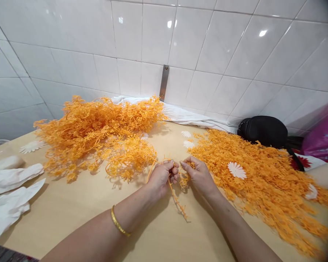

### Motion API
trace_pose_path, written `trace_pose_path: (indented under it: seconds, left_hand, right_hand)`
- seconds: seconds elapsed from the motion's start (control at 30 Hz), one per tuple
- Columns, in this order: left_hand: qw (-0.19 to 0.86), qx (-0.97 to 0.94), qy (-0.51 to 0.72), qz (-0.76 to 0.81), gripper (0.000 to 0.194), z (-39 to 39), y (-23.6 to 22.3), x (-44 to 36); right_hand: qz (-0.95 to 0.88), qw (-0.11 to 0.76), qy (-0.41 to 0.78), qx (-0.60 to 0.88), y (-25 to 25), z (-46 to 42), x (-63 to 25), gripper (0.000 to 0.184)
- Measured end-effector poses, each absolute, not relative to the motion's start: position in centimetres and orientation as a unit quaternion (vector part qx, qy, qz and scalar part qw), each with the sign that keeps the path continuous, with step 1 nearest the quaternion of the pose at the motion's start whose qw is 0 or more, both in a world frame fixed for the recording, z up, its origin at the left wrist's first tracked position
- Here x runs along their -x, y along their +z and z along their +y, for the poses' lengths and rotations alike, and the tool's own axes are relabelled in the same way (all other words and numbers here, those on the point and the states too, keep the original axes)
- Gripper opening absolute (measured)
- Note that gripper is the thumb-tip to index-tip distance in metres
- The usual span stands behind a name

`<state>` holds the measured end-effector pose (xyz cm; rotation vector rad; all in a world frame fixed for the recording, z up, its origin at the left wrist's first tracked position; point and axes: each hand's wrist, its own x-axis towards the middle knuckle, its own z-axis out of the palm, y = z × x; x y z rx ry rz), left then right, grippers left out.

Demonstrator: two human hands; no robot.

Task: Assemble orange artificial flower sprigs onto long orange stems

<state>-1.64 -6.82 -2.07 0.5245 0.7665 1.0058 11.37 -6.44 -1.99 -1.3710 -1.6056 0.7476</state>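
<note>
Over the middle of the table my left hand [164, 176] is closed round a thin orange plastic stem [176, 199], whose bare lower end hangs toward me. Beside it, my right hand [198, 174] pinches a small orange plastic foliage sprig [184, 180] between thumb and forefinger. The fingertips of both hands are close together; what lies between them is partly hidden. To the left, a tall heap of orange artificial foliage [98, 123] reaches almost to my left hand. A flatter pile of the same foliage [257, 174] spreads out on the right.
White petal-shaped pieces [236, 170] lie on and around the piles. White gloves [13, 189] rest at the left edge of the table [98, 218]. A black pouch [263, 130] and a purple bag [322, 129] stand at the right, against the tiled wall [158, 32].
</note>
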Motion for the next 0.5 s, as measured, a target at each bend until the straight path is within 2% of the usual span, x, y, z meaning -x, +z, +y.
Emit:
trace_pose_path:
  seconds: [0.17,0.2,0.33,0.5]
  left_hand:
    - [0.767,-0.187,0.475,0.389,0.017,-6.8,-2.1,2.2]
    - [0.770,-0.174,0.480,0.383,0.017,-6.6,-2.2,2.4]
    - [0.790,-0.118,0.486,0.355,0.018,-5.7,-2.3,2.8]
    - [0.800,-0.089,0.481,0.348,0.019,-5.5,-1.9,3.0]
  right_hand:
    - [-0.388,0.665,0.261,0.582,-1.2,-5.2,-14.6,0.029]
    - [-0.369,0.672,0.274,0.581,-1.1,-5.1,-15.1,0.029]
    - [-0.421,0.572,0.402,0.578,-1.1,-5.8,-14.5,0.030]
    - [-0.478,0.485,0.535,0.499,-0.9,-7.1,-12.3,0.033]
